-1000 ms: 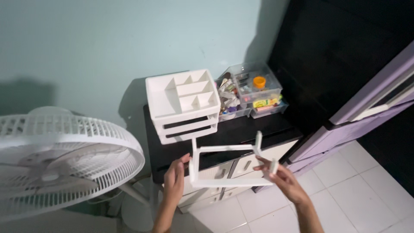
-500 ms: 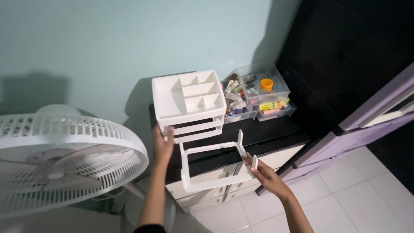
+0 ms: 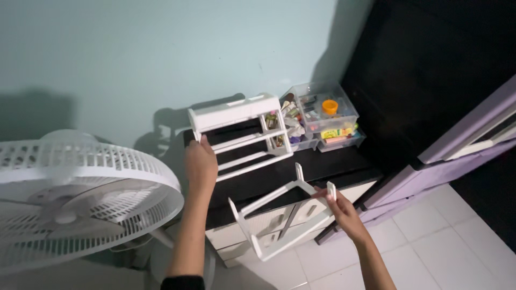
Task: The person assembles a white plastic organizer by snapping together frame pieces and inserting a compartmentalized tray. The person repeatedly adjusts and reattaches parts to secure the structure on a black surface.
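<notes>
Two hands, both occupied. Left hand point(image 3: 201, 164): closed on the near left edge of a white organiser point(image 3: 239, 134), which is tipped back on the black surface point(image 3: 317, 166) just beyond the fingers. Right hand point(image 3: 338, 207): gripping one end of a white open frame point(image 3: 279, 220), held tilted in the air between the hands, over the surface's front edge. Beyond the right hand, at the wall: clear boxes point(image 3: 325, 115) of small coloured items, touching the organiser's far side. Left of the left hand: white fan point(image 3: 70, 198), close to the forearm. Right of the right hand: lilac cabinet point(image 3: 462, 150). Below: white tiled floor point(image 3: 430, 247).
</notes>
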